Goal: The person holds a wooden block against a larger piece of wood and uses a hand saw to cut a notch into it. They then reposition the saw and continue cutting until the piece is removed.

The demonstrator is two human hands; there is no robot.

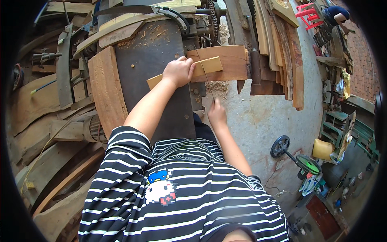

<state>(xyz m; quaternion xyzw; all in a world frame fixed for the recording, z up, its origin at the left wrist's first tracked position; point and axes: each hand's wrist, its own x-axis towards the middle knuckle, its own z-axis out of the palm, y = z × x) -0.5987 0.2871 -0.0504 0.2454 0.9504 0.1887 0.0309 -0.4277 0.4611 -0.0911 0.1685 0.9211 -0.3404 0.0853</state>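
Note:
A pale yellow wooden strip [211, 65] lies slantwise across the right edge of the dark machine table [159, 84]. My left hand [179, 71] is closed over its middle, pressing it down. Below and to the right, my right hand [218, 114] is closed on the handle end of a handsaw [204, 72], whose handle is mostly hidden by the fingers. The thin blade is seen nearly edge-on and crosses the strip just right of my left hand. A wider reddish-brown board [236, 62] sits beneath the strip's right part.
A folding saw [171, 16] with a curved grip lies on boards at the table's far end. Sawdust [155, 34] is scattered nearby. A loose plank [105, 80] leans along the left edge. Stacked planks [296, 60] stand right; a pedestal fan [308, 164] is lower right.

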